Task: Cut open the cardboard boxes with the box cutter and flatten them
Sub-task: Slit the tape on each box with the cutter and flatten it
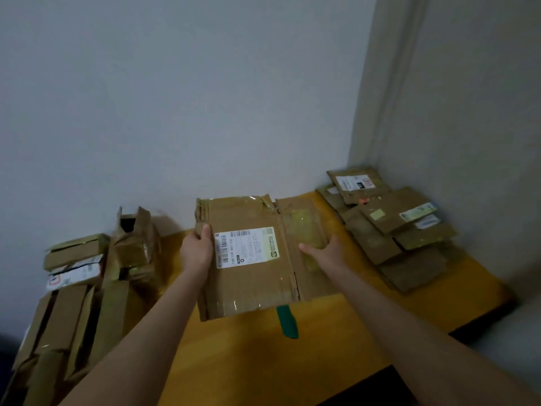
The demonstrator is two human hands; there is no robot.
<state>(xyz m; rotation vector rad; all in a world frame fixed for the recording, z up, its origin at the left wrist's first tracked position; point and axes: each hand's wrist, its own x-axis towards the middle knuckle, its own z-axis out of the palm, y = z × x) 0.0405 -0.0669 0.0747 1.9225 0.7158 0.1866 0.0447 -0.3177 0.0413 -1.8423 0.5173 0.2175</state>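
Observation:
A flattened brown cardboard box [251, 276] with a white shipping label lies in the middle of the yellow table [251, 353]. My left hand [197, 247] grips its left edge, thumb on top. My right hand [325, 250] lies on the box's right flap with fingers spread flat. A green box cutter [287, 320] sticks out from under the box's near edge, its blade end hidden beneath the cardboard.
A pile of flattened boxes [389, 227] lies at the table's back right corner by the wall. Several unflattened boxes [87, 276] are stacked at the left. The table's near right edge [439, 335] drops off to a dark floor.

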